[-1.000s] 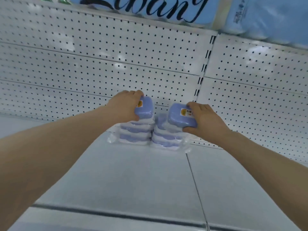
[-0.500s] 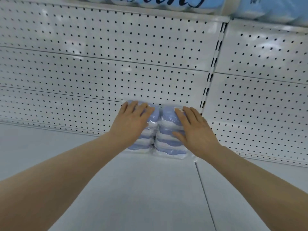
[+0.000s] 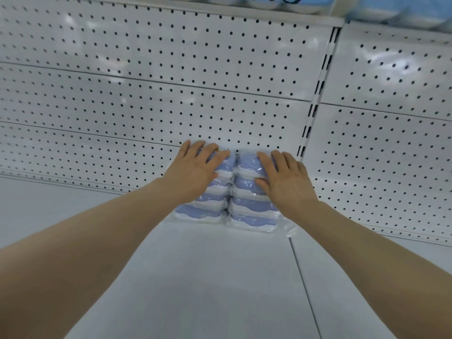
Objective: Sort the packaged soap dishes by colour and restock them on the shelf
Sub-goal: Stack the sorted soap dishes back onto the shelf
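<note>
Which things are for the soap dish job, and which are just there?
For the job: left stack of blue soap dishes, right stack, the shelf under them, the left hand and right hand pressing on them.
Just there: pegboard back wall, blue packs up top.

A white perforated back panel (image 3: 146, 94) spans from 9 to 3 o'clock, with black holes in even rows. A slotted upright (image 3: 315, 94) divides it at 1 o'clock. Above, from 12 to 1 o'clock, pale blue packages (image 3: 403, 8) with black lettering sit on an upper ledge (image 3: 244, 13).
</note>
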Motion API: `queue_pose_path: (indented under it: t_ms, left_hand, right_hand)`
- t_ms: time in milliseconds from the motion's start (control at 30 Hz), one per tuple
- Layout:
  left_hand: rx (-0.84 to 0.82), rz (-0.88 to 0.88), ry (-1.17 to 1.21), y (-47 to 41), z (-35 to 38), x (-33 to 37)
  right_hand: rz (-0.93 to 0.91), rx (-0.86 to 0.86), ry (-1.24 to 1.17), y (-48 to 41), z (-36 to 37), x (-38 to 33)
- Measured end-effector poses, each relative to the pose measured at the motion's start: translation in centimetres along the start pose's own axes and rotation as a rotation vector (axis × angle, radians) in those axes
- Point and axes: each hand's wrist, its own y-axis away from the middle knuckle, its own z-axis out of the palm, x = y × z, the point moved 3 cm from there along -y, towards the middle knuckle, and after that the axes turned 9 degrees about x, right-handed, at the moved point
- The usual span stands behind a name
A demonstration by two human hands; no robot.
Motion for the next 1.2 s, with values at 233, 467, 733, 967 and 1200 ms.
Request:
queue_pose_path:
  t_ms: [233,467,733,967,1200]
  left_hand:
    - [0.075,0.027,0.031,0.5,-2.9,0.4]
    - [0.136,0.036,0.106,3.8,-8.0,0.4]
    - [0.100,0.022,0.233,13.7,-16.8,-0.7]
    - [-0.060,-0.018,0.263,28.2,-23.0,-4.4]
    - [-0.256,-0.230,0.263,45.6,-26.5,-8.0]
  right_hand:
    - [0.002,-0.115,0.104,-0.1,-1.9,-0.8]
    - [-0.051,-0.084,0.092,1.5,-6.9,-2.9]
    - [-0.101,-0.113,0.006,7.0,-13.0,-10.2]
    - [-0.192,-0.129,-0.146,14.6,-17.5,-22.6]
    - [-0.228,-0.266,-0.371,25.9,-17.5,-37.0]
